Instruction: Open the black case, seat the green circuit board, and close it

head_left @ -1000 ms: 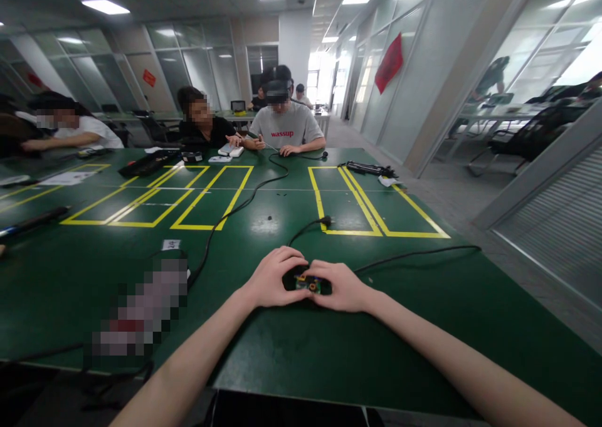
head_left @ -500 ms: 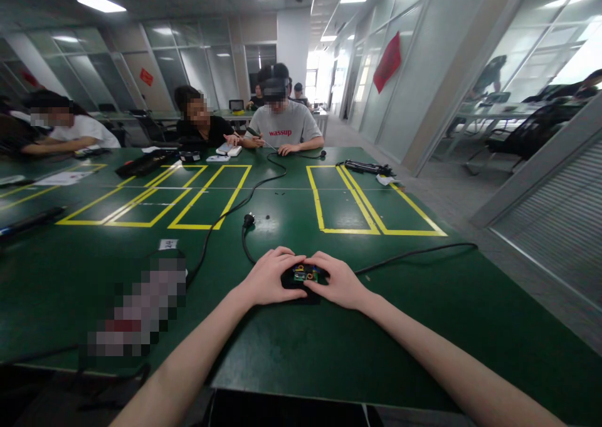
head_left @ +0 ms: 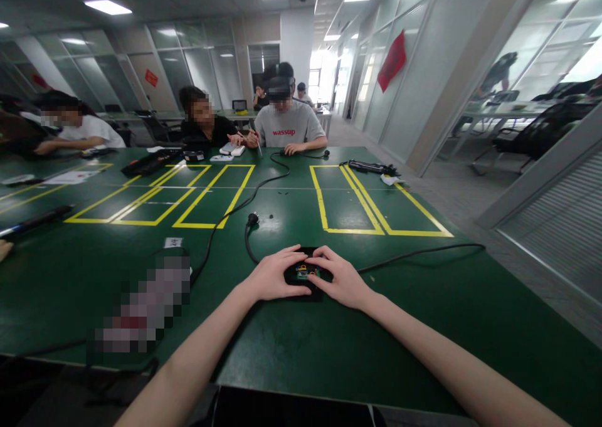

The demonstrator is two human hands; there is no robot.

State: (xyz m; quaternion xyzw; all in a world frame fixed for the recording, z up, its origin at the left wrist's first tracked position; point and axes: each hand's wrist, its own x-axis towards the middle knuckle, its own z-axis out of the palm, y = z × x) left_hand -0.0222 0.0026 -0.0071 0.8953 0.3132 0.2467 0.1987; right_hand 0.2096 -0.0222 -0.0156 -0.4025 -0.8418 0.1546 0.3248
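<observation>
An open black case (head_left: 308, 295) lies on the table in front of me, with a small green circuit board (head_left: 303, 274) inside it. Copper-coloured coils show on the board. My left hand (head_left: 271, 278) curls around the case's left side, its thumb along the front and its fingers over the back. From the right, my right hand (head_left: 345, 279) pinches at the board, thumb tip on its front part and index fingertip by its rear edge. Both hands hide the case's sides.
A black cable with a plug (head_left: 253, 220) runs behind my hands and on to the right. A pixelated long object (head_left: 145, 308) lies at left with a cable. Yellow tape rectangles (head_left: 352, 231) mark the green table (head_left: 399, 352). A co-worker (head_left: 291, 123) sits opposite, holding a thin tool.
My view has shifted slightly. My right fingers have moved a little over the board, and more of the case's back edge shows. The co-worker opposite has lifted the thin tool more upright.
</observation>
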